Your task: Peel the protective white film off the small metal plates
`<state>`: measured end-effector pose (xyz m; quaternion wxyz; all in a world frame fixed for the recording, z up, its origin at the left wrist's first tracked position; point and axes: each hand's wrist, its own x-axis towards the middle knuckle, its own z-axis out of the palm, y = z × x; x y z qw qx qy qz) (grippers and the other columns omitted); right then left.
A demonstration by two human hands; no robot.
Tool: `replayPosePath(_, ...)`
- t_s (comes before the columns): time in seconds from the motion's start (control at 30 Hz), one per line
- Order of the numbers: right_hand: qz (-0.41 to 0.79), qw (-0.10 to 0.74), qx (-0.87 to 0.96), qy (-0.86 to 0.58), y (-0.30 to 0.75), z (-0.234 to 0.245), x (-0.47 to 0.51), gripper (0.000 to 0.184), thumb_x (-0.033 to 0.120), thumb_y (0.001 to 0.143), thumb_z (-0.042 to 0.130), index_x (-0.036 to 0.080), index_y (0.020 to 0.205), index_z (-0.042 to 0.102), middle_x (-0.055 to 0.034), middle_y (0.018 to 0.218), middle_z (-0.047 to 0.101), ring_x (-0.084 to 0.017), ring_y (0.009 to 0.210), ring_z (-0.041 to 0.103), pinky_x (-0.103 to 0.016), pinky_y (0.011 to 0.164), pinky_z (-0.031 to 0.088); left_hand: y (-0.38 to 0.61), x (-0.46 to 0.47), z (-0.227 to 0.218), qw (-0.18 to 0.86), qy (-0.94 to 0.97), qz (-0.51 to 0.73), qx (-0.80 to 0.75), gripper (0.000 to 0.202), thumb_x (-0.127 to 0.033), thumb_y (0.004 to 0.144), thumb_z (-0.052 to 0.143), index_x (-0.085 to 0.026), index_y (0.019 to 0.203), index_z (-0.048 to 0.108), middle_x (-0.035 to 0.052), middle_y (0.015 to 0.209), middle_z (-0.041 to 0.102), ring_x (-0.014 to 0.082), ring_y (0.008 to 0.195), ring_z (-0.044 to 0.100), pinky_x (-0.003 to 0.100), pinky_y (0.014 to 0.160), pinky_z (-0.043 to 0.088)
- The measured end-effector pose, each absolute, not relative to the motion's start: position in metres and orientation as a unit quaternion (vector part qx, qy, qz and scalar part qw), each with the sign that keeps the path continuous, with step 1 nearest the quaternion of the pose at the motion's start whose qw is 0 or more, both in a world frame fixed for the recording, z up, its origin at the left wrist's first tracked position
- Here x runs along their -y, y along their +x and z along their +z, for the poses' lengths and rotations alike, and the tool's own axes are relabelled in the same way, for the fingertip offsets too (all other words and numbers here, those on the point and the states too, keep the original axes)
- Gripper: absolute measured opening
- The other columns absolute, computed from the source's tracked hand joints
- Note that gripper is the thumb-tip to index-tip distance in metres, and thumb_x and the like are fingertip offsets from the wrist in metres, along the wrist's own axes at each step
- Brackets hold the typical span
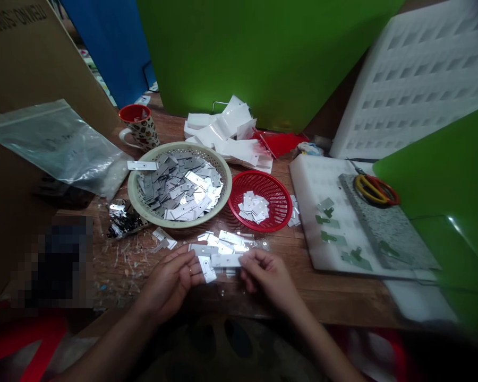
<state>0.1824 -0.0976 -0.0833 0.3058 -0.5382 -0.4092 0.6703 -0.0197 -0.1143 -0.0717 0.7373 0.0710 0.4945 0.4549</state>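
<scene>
My left hand [174, 278] and my right hand [267, 275] meet over the near edge of the wooden table [342, 297]. Between their fingertips they pinch a small flat metal plate [223, 260] with a white film piece [207, 269] hanging from it on the left side. Just beyond the hands lies a loose pile of shiny plates [227, 240]. A cream basket [143, 204] full of grey metal plates stands behind it, with a red basket [276, 215] holding small white pieces to its right.
A clear plastic bag [59, 146] and a patterned mug [140, 126] sit at the left. White foam trays [322, 175], a grey stone slab [386, 233] and yellow-handled scissors [376, 189] lie at the right. Peeled white film [229, 135] is heaped at the back before green boards [263, 58].
</scene>
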Motion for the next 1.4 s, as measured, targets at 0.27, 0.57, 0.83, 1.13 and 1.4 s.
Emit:
replayPosePath(0.27, 0.536, 0.308, 0.503, -0.603, 0.183, -0.096, 0.091, 0.032, 0.049, 0.082, 0.060, 0.017, 0.075, 0.062, 0.0008, 0.058, 0.059, -0.010, 0.044, 0.049, -0.022, 0.044, 0.036, -0.027, 0.116, -0.072, 0.728, 0.053, 0.454, -0.511, 0.013, -0.011, 0.089, 0.051, -0.011, 0.100, 0.057, 0.0167, 0.101, 0.070, 0.0280, 0.095, 0.070, 0.044, 0.082, 0.057)
replayPosePath(0.57, 0.435, 0.285, 0.648, -0.556, 0.159, -0.084, 0.098, 0.012, 0.028, 0.079, 0.068, 0.018, 0.087, 0.068, 0.0036, 0.059, 0.056, -0.011, 0.051, 0.050, -0.021, 0.048, 0.039, -0.016, 0.117, -0.065, 0.771, 0.065, 0.427, -0.467, 0.021, -0.012, 0.088, 0.052, -0.010, 0.108, 0.059, 0.0156, 0.101, 0.070, 0.0252, 0.094, 0.069, 0.040, 0.081, 0.057)
replayPosePath(0.83, 0.103, 0.373, 0.855, -0.346, 0.180, -0.082, 0.105, 0.016, 0.012, 0.087, 0.058, 0.017, 0.101, 0.067, -0.0043, 0.079, 0.066, -0.014, 0.068, 0.058, -0.027, 0.061, 0.043, -0.020, 0.118, -0.062, 0.780, 0.071, 0.431, -0.448, 0.024, -0.012, 0.084, 0.058, -0.012, 0.107, 0.062, 0.0123, 0.094, 0.071, 0.0232, 0.086, 0.069, 0.036, 0.074, 0.056)
replayPosePath(1.13, 0.027, 0.382, 0.880, -0.281, 0.190, -0.087, 0.107, 0.019, 0.008, 0.084, 0.062, 0.012, 0.103, 0.064, -0.0069, 0.081, 0.066, -0.014, 0.068, 0.056, -0.030, 0.060, 0.039, -0.016, 0.117, -0.060, 0.785, 0.087, 0.414, -0.452, 0.026, -0.009, 0.084, 0.057, -0.011, 0.109, 0.061, 0.0140, 0.098, 0.072, 0.0220, 0.087, 0.070, 0.030, 0.072, 0.056)
replayPosePath(1.4, -0.061, 0.414, 0.800, -0.430, 0.212, -0.069, 0.074, 0.030, 0.009, 0.082, 0.064, 0.020, 0.110, 0.063, -0.0072, 0.092, 0.063, -0.018, 0.079, 0.059, -0.032, 0.069, 0.048, -0.018, 0.116, -0.057, 0.781, 0.073, 0.417, -0.458, 0.033, -0.008, 0.082, 0.058, -0.010, 0.115, 0.060, 0.0181, 0.112, 0.069, 0.0296, 0.103, 0.066, 0.043, 0.088, 0.054)
